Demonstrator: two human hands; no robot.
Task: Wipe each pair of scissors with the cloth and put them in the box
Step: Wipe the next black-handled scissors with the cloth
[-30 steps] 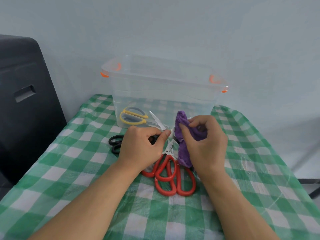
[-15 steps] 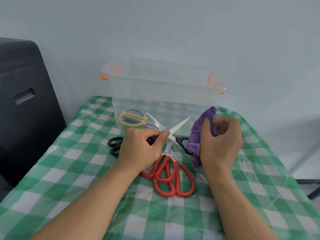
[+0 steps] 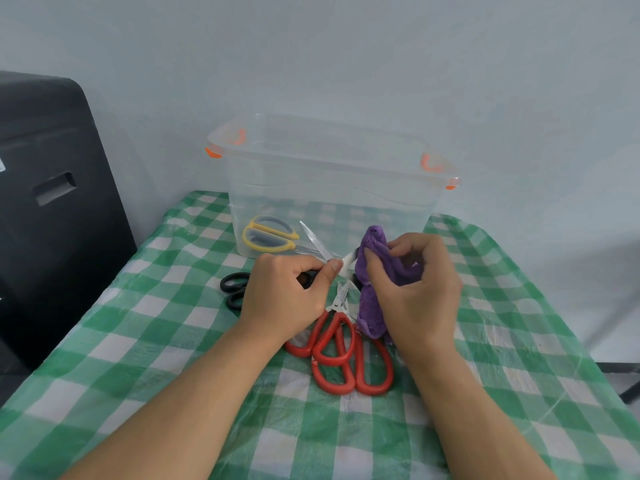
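Head view | left hand (image 3: pixel 282 299) gripping open black-handled scissors (image 3: pixel 313 240) above tablecloth (image 3: pixel 145 341) | right hand (image 3: pixel 417 292) pinching purple cloth (image 3: pixel 372 268) round one blade | yellow scissors (image 3: pixel 268 233) inside box (image 3: pixel 329 188) | red scissors (image 3: pixel 346 355) beneath hands

A single wide-angle view from the person's head looks forward and down, close over the checked surface (image 3: pixel 173 341). Both forearms reach in from the bottom edge, the clear box (image 3: pixel 332 202) stands ahead, and the wall fills the upper half.
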